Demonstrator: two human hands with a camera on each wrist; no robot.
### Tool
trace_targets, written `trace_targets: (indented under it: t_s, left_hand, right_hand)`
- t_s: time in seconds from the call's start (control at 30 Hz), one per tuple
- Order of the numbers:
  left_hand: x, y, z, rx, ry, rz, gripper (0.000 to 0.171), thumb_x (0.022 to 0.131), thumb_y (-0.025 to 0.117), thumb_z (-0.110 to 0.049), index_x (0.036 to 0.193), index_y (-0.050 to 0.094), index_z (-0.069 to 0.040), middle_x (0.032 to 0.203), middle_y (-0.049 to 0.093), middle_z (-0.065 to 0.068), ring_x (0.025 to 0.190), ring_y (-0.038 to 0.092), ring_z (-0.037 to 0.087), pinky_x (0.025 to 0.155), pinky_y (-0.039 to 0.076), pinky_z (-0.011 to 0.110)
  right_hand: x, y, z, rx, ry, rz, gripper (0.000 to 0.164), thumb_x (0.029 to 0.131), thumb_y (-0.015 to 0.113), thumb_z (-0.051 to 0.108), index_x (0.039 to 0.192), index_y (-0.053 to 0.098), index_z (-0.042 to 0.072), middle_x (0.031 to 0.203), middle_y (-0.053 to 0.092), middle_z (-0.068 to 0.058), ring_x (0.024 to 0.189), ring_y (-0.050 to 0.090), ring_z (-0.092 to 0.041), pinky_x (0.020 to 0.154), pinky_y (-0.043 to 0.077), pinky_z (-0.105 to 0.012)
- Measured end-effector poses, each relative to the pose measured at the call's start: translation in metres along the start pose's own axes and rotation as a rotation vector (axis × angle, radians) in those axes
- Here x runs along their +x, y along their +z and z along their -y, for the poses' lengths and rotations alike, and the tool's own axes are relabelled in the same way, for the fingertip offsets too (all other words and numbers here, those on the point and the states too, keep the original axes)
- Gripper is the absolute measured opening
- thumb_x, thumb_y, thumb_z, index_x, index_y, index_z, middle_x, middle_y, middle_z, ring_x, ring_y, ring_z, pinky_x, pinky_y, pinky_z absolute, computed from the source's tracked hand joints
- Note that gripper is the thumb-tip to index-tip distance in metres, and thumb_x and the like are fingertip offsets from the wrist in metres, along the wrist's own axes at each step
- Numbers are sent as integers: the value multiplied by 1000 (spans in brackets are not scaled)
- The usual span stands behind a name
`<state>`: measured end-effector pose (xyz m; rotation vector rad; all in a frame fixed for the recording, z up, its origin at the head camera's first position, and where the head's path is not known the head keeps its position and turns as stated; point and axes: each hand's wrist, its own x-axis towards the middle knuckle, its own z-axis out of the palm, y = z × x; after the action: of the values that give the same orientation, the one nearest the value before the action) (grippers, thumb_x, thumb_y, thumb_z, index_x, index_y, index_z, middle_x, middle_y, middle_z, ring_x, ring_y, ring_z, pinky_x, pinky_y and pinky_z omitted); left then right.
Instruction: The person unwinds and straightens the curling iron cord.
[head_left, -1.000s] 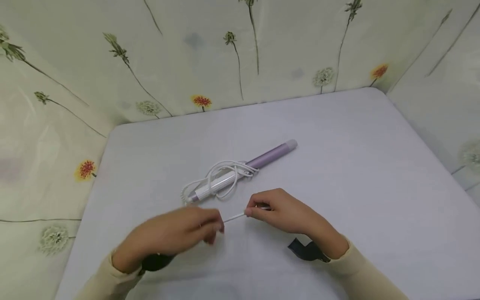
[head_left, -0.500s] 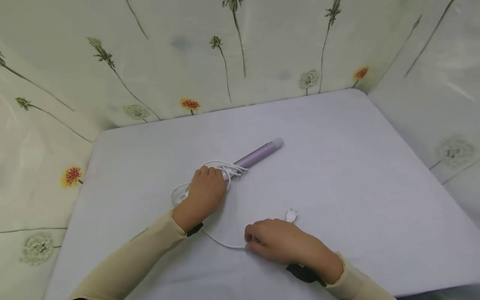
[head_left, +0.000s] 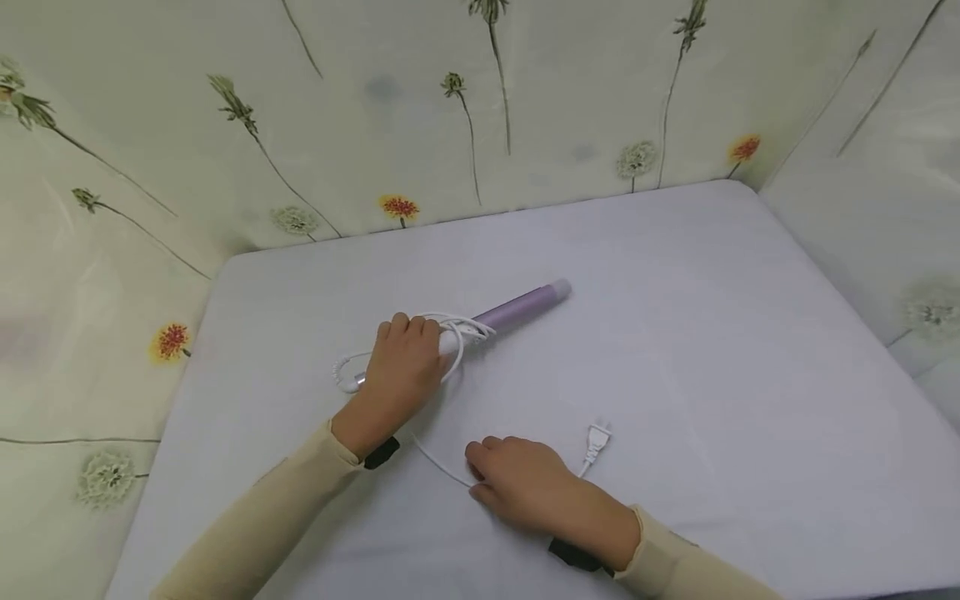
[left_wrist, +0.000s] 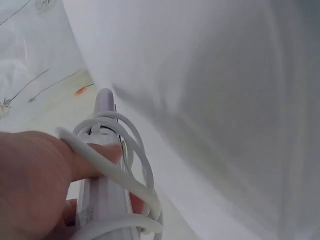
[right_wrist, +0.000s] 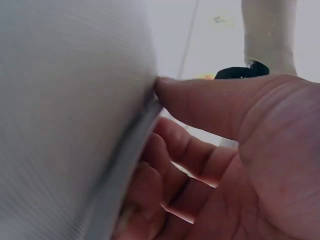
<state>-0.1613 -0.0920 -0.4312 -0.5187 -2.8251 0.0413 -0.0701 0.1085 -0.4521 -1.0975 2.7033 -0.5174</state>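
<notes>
A curling iron [head_left: 521,308] with a purple barrel and white handle lies slantwise mid-table, its pale tip toward the back right. My left hand [head_left: 405,367] grips the handle, covering most of it. In the left wrist view, loops of white cord [left_wrist: 135,145] wrap around the handle [left_wrist: 102,197] and over the thumb. Nearer the front edge, my right hand [head_left: 525,483] holds a stretch of the cord [head_left: 438,465] low over the table. Beyond that hand the two-pin plug [head_left: 597,437] lies on the tabletop. In the right wrist view, the thumb and curled fingers [right_wrist: 187,145] meet the cord.
A white cloth covers the table [head_left: 712,333]. Behind it and along both sides hangs a flower-printed curtain [head_left: 555,100]. Dark straps [head_left: 573,554] sit at both wrists, below beige sleeves.
My left hand has left the cord near the right hand and taken hold of the curling iron's handle. The right hand has come down toward the front, and the plug now shows beside it.
</notes>
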Motion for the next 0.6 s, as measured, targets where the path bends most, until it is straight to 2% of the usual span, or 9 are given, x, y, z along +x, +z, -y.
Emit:
trace_targets:
  t_s: [0.13,0.27,0.37,0.47,0.53,0.6]
  left_hand:
    - [2,5,-1,-11,-19,32,31,93,82,-31,98,67,-4,99,55,11,93,47,32,83,38,48]
    - [-4,10,0,-76,1,49,26,94,80,-31,99,72,-6,99,52,11,90,49,31,75,46,45]
    - [-15,5,6,-197,17,6,25,97,75,-25,109,72,-3,102,55,14,91,53,34,77,50,46]
    - [-31,-7,15,-303,-45,-63,22,97,74,-16,110,68,0,102,58,14,92,56,34,76,52,44]
    - [-44,-12,17,-304,-92,-70,24,95,78,-15,106,65,2,97,59,14,88,58,33,71,53,44]
    - [-54,-13,16,-258,-108,-19,31,93,81,-19,102,62,3,91,58,14,82,58,32,63,53,42]
  right_hand:
    - [-2,-3,-6,34,18,-29,28,88,81,20,87,54,17,75,50,7,65,53,-14,52,40,-32]
    - [-6,-2,-6,55,34,-33,27,88,81,20,86,54,17,75,50,7,65,52,-13,52,40,-31]
    - [-8,0,-5,59,37,-45,27,88,81,20,85,54,17,74,50,7,64,51,-12,51,40,-31]
    - [-11,-1,-3,61,41,-42,27,88,82,21,85,55,18,74,50,7,64,50,-11,51,40,-31]
    - [-13,-3,-3,61,53,-28,28,89,81,24,85,54,18,74,50,7,64,50,-11,51,40,-31]
    - [-13,-7,-3,57,67,-19,30,89,81,27,84,53,18,74,50,7,63,51,-13,50,40,-32]
